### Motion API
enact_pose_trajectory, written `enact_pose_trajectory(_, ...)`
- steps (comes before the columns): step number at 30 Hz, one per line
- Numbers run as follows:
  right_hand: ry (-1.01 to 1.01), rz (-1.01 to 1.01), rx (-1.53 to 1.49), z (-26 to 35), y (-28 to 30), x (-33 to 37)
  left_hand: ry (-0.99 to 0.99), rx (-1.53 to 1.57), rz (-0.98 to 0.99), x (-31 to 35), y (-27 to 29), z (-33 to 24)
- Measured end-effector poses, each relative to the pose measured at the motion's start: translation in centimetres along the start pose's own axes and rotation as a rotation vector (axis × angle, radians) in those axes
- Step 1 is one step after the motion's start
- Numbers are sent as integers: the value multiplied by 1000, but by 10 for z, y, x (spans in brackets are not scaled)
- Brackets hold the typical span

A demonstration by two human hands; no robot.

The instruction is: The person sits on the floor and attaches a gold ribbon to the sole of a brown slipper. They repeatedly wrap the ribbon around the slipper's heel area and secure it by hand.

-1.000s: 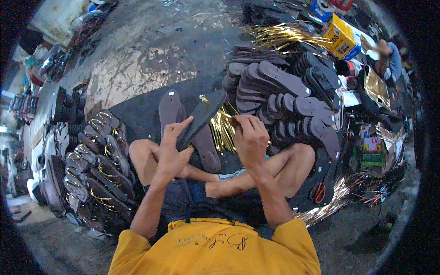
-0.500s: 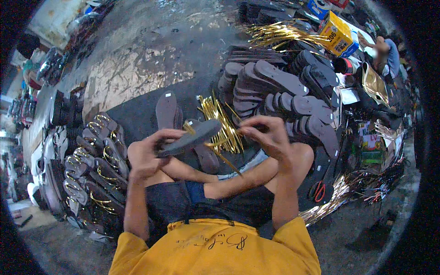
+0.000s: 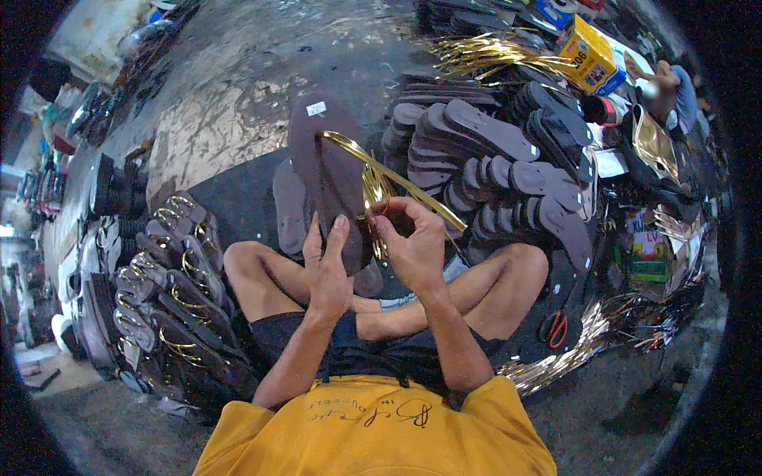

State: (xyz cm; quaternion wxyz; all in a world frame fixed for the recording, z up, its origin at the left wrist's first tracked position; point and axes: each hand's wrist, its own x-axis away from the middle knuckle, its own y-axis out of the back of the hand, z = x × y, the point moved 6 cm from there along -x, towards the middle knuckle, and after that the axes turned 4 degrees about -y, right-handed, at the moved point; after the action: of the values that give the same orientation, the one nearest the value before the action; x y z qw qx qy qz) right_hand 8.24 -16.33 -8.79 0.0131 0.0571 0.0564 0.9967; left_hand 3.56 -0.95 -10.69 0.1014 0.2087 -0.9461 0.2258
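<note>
My left hand (image 3: 327, 274) grips the heel end of a dark brown sandal sole (image 3: 321, 163), thumb on its face. The sole is held upright, and a white label shows near its toe end. A shiny gold strap (image 3: 397, 180) comes out of the sole's upper part and slants down to the right, its far end loose. At the sole's right edge, my right hand (image 3: 413, 242) pinches what looks like gold strap; its fingertips partly hide the spot. Behind the hands lies a bundle of gold strips (image 3: 377, 186), and another sole (image 3: 290, 208) rests behind the held one.
Stacked soles (image 3: 484, 135) spread to the right. Finished gold-strapped sandals (image 3: 171, 278) are piled at left. Red-handled scissors (image 3: 558, 328) lie by my right knee, near metallic strips (image 3: 548, 365). Further off are a yellow box (image 3: 589, 59) and another person (image 3: 675, 95).
The sole has turned from nearly flat to upright, facing me. My left hand has shifted right to its heel end, and my right hand has come in against its edge.
</note>
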Motion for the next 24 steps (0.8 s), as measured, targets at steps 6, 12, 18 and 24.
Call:
enact_pose_trajectory(6,121,-148,116,-25,-11,9,-218,-507,-32,8,-9,-11)
enact_pose_trajectory(12,35,-58,186,-8,-1,-4,-264,-383,29,3,-8,-15)
enact_pose_trajectory(18,58,-96,151,-32,-19,-3,-386,-579,76,5,-15,-20)
enact_pose_trajectory(24,-160,164,15,-26,-6,-22,-219,-376,17,-4,-2,-13)
